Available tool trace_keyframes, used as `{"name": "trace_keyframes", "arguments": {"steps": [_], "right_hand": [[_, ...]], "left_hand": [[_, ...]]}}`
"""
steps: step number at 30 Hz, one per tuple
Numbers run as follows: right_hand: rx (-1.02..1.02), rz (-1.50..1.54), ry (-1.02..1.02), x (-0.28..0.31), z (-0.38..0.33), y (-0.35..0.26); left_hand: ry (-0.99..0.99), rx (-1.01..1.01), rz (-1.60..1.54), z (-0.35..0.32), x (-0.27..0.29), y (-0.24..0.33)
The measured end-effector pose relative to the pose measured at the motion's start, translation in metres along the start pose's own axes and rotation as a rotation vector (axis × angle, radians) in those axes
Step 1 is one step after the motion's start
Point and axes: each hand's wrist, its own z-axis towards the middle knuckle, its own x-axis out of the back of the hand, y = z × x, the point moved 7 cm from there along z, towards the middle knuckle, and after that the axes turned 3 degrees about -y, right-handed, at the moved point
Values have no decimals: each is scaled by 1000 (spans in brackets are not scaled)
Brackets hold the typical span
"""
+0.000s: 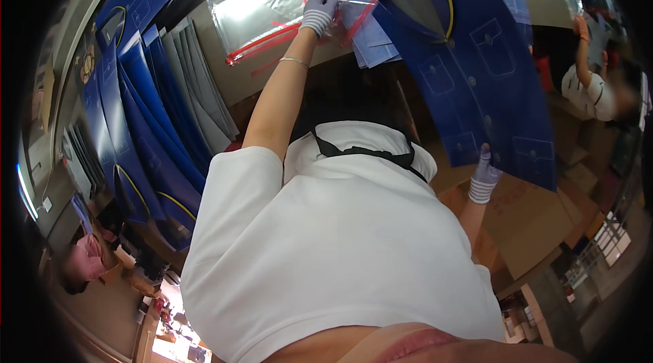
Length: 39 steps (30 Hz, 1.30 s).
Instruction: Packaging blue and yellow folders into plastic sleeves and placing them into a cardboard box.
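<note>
A flat blue shirt-shaped piece (469, 67), with a yellow-edged neck opening and drawn pockets and buttons, slants down on the right. My right hand (486, 174), in a pale glove with a striped cuff, grips its lower edge, thumb on the front and the other fingers mostly hidden behind. Farther forward, my left hand (320, 13), gloved alike, has its fingers curled at the edge of a clear plastic bag (262, 6) with red strips. Glare on the plastic blurs that fingertip contact. More blue sheets (376, 43) lie under the clear plastic between both hands.
Blue shirt-shaped pieces (112, 125) and a row of grey sheets (194, 77) lie to my left. A cardboard box (527, 227) stands beside my right forearm. Another person (588, 88) works at the far right, and a person in pink (88, 257) is at the lower left.
</note>
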Motion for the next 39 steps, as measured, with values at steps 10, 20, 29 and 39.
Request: {"name": "trace_keyframes", "arguments": {"steps": [10,20,29,39], "right_hand": [[194,-99,-77,-92,11,-11],[-65,60,26,8,70,-4],[321,-263,46,-27,24,-67],[191,-183,-79,-82,2,-14]], "left_hand": [[604,-170,-255,-24,119,64],[123,-244,-118,-36,84,47],[37,65,183,-12,-24,21],[592,-164,-84,-51,107,100]]}}
